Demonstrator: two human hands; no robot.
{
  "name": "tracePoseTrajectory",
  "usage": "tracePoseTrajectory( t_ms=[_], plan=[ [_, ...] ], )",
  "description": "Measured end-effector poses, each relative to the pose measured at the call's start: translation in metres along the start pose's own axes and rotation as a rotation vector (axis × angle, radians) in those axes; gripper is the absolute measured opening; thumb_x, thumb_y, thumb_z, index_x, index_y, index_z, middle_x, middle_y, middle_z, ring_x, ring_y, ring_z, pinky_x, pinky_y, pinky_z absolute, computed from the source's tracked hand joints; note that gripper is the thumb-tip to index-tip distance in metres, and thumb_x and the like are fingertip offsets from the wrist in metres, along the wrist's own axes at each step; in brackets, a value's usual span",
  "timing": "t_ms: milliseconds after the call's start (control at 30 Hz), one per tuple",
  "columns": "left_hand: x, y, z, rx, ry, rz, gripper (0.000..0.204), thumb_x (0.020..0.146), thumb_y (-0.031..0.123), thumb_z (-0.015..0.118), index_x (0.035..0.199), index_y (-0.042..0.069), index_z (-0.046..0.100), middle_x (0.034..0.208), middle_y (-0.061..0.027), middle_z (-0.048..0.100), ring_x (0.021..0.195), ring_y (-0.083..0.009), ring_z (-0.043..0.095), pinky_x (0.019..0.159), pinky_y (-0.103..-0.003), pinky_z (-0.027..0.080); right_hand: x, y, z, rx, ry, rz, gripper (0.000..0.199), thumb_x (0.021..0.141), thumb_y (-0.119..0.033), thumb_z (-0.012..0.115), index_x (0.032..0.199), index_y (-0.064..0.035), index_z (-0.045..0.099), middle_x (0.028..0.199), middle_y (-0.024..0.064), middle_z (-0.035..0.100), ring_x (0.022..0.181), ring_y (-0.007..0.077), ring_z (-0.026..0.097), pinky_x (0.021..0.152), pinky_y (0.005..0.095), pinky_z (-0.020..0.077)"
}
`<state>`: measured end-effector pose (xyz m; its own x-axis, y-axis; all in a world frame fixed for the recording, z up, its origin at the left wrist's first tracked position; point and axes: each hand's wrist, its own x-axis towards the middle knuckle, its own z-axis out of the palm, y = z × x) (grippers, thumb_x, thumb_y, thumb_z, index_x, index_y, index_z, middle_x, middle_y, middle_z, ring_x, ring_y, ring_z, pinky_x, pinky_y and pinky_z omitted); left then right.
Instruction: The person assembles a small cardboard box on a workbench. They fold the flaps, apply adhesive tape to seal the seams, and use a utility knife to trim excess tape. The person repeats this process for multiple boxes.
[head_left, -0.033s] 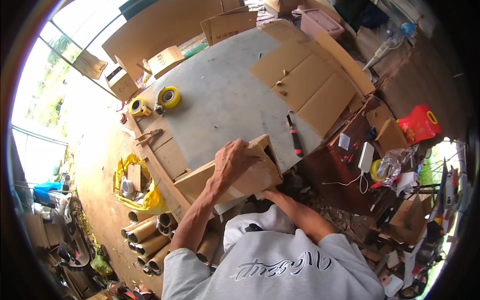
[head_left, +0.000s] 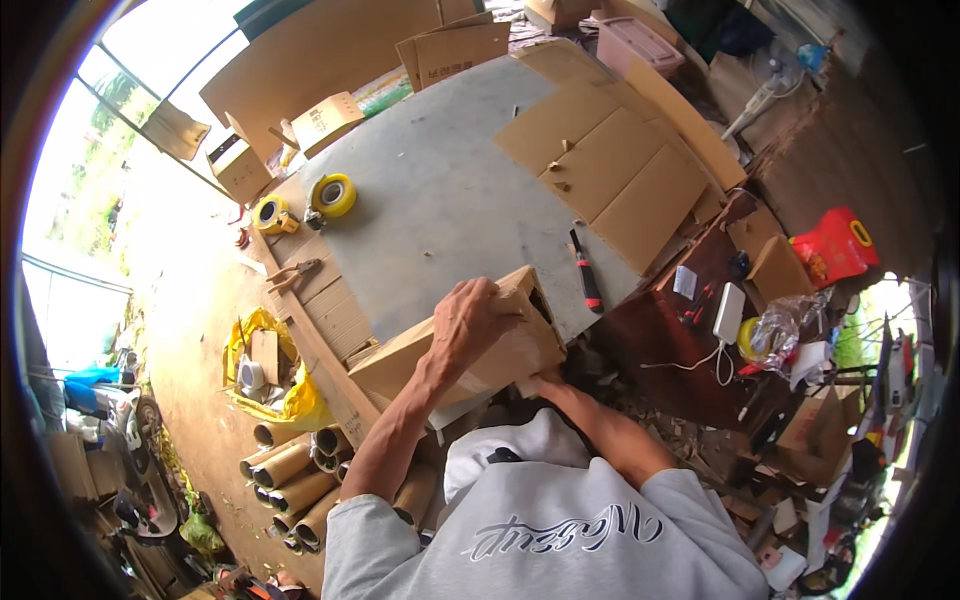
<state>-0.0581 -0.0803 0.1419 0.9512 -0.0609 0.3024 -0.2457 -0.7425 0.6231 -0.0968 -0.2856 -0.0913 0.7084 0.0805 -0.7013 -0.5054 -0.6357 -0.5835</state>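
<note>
A brown cardboard box (head_left: 510,362) rests tilted on the near edge of the grey tabletop, its dark open end facing right. My left hand (head_left: 465,318) is closed over its upper edge, fingers curled toward the right end. At the lower right corner of the box is my right hand (head_left: 543,384), its fingers mostly hidden below and behind the cardboard. A red and black utility knife (head_left: 588,278) lies to the right of the box, blade out. Far left of the box are two yellow tape rolls (head_left: 334,196) and a pair of pliers (head_left: 294,273).
Flattened cardboard (head_left: 612,160) covers the table's far right. Cardboard tubes (head_left: 292,490) are piled on the floor at left, below a yellow bag (head_left: 305,405). A white power strip (head_left: 732,314) and a red container (head_left: 835,248) are at right. Scraps litter the floor.
The view has shifted slightly, so the table things appear a little further left. My left hand keeps its hold on the box; my right hand shows slightly more at the corner.
</note>
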Motion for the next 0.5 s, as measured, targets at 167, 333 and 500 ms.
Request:
tracePoseTrajectory(
  t_ms=[167, 333, 500],
  plan=[
    [-0.022, -0.054, 0.073, 0.031, -0.143, -0.121, 0.018, 0.087, 0.02, 0.066, 0.095, 0.003, 0.066, 0.088, -0.019, 0.069, 0.088, -0.0409, 0.067, 0.077, -0.051, 0.053, -0.078, 0.015, -0.081, 0.008, 0.411, 0.331, 0.064, 0.089, -0.053, 0.069, 0.099, 0.0101, 0.072, 0.094, 0.0216, 0.074, 0.1, 0.0356, 0.07, 0.089, 0.0443, 0.0515],
    [-0.023, -0.091, 0.113, -0.027, -0.194, -0.109, 0.043, 0.087, 0.027, 0.067, 0.121, 0.0, 0.065, 0.115, -0.0234, 0.068, 0.112, -0.0414, 0.062, 0.095, -0.049, 0.05, -0.091, 0.149, -0.094, 0.397, 0.556, 0.301, 0.059, 0.09, -0.052, 0.071, 0.093, 0.0077, 0.073, 0.084, 0.0148, 0.071, 0.083, 0.026, 0.066, 0.076, 0.0426, 0.0497],
    [0.016, -0.066, 0.161, 0.037, -0.239, 0.155, 0.074, 0.088, 0.036, 0.071, 0.146, -0.004, 0.048, 0.141, -0.0247, 0.058, 0.136, -0.0392, 0.051, 0.115, -0.043, 0.041, -0.13, 0.124, -0.084, 0.682, 0.586, 0.202, 0.052, 0.092, -0.046, 0.072, 0.102, 0.005, 0.074, 0.092, 0.0067, 0.069, 0.084, 0.0171, 0.061, 0.076, 0.0367, 0.0489]
  ],
)
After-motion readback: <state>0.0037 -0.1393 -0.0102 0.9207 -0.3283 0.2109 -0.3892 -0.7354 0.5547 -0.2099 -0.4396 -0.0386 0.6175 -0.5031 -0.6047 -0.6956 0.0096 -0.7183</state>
